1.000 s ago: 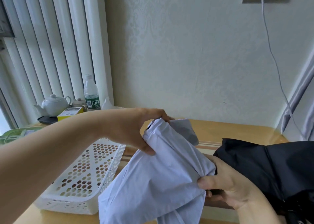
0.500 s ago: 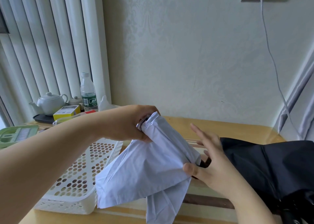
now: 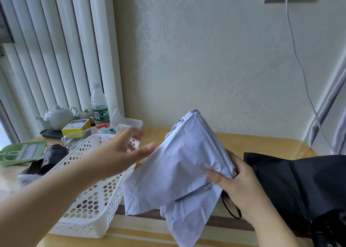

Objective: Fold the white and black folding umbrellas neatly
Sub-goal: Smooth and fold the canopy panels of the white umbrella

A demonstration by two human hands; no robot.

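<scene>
White umbrella [image 3: 179, 164] over wooden table [image 3: 262, 143], patterned wall [image 3: 206, 59].

Pale lilac-white umbrella [image 3: 179, 164], black umbrella [image 3: 299, 181], white perforated basket [image 3: 89, 205], striped tan table [image 3: 252, 143].

Soft, even daylight enters through the blinds [image 3: 46, 59] beyond the left fingertips [image 3: 138, 134], which show motion blur; wide-angle distortion bends the frame edges.
</scene>
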